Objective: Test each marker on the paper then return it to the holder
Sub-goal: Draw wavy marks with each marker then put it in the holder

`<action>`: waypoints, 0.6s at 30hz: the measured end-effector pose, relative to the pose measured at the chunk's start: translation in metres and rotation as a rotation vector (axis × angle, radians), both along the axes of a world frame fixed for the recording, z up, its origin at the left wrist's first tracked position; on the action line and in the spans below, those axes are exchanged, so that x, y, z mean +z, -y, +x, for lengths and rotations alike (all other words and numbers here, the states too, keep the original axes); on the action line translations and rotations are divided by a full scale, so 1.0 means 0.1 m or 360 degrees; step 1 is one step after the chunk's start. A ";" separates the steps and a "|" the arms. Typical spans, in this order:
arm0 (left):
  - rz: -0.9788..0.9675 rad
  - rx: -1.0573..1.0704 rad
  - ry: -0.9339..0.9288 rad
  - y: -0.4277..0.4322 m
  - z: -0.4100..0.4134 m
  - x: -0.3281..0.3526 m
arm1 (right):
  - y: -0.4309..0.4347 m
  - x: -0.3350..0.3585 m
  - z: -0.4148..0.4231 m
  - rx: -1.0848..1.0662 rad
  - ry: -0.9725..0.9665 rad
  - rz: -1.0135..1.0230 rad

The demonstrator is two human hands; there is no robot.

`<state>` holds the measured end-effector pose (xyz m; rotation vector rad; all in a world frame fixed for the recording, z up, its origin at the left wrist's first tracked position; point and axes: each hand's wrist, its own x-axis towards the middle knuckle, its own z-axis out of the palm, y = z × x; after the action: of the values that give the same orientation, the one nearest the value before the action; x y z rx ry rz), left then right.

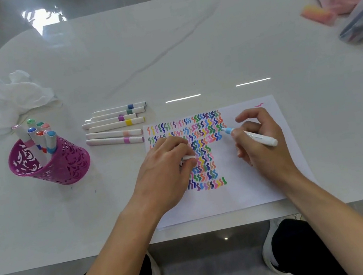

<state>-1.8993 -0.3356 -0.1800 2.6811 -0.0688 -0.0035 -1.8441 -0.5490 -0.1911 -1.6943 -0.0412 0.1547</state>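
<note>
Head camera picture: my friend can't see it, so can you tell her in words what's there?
A right hand draws with a light blue marker on paper covered in colourful squiggles, while the left hand rests on the sheet holding a white cap. On the table, six markers lie beside a purple holder with more inside.

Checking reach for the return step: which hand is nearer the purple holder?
Left. The left hand rests on the paper, to the right of the purple holder; the right hand is farther right, holding a marker.

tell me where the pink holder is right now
The pink holder stands on the table's left side in the head view, below a crumpled tissue and left of six loose markers.
</note>
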 end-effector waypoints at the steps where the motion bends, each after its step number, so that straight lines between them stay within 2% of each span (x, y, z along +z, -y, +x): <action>1: -0.0004 -0.0002 0.0000 0.00 0.00 0.00 | 0.00 -0.01 -0.01 -0.0025 0.0026 -0.0024; 6: -0.0012 0.0003 -0.0007 0.00 0.01 0.00 | -0.01 -0.03 -0.06 -0.0129 0.0161 -0.0208; 18: -0.0020 0.0012 -0.0029 -0.01 0.01 0.00 | -0.03 -0.08 -0.06 -0.0142 0.0208 -0.0341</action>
<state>-1.8986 -0.3350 -0.1797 2.6682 -0.0527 -0.0254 -1.8506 -0.5456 -0.1986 -1.9146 -0.0481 -0.0196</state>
